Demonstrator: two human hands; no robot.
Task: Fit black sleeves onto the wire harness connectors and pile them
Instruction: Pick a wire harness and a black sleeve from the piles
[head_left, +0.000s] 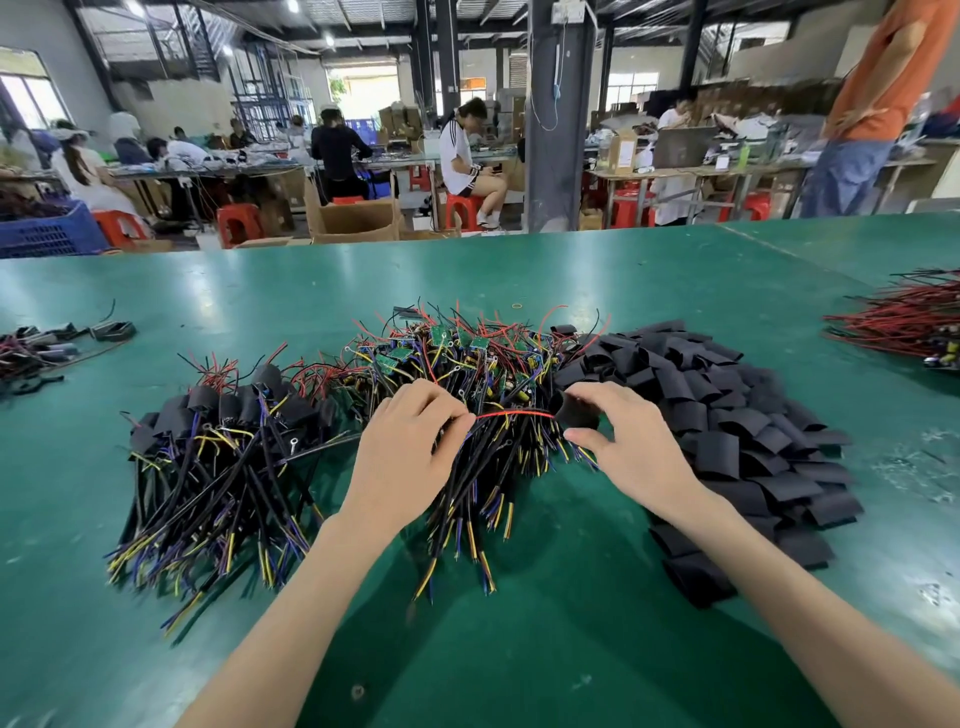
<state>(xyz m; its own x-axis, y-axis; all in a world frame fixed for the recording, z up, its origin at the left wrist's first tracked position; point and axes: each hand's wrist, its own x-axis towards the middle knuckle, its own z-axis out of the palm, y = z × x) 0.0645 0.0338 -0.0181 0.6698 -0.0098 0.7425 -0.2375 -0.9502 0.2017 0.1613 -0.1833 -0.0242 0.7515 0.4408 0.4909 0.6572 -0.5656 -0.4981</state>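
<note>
The person is working bare-armed: the left forearm (291, 597) and the right forearm (779, 587) are showing uncovered from the near edge of the view up to the wrists. The left hand (410, 447) and right hand (623, 441) are showing bare too, fingers slender.

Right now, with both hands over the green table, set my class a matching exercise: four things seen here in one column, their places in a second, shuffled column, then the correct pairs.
Things
1. sleeved harnesses
2. loose black sleeves
3. red wire
4. bare harnesses with green boards

Places
a. stretched from the left hand to the held sleeve in the right hand
b. heap to the right of the right hand
c. heap to the left of the left hand
d. heap behind both hands, mid-table

Pairs: 1-c, 2-b, 3-a, 4-d.
</note>
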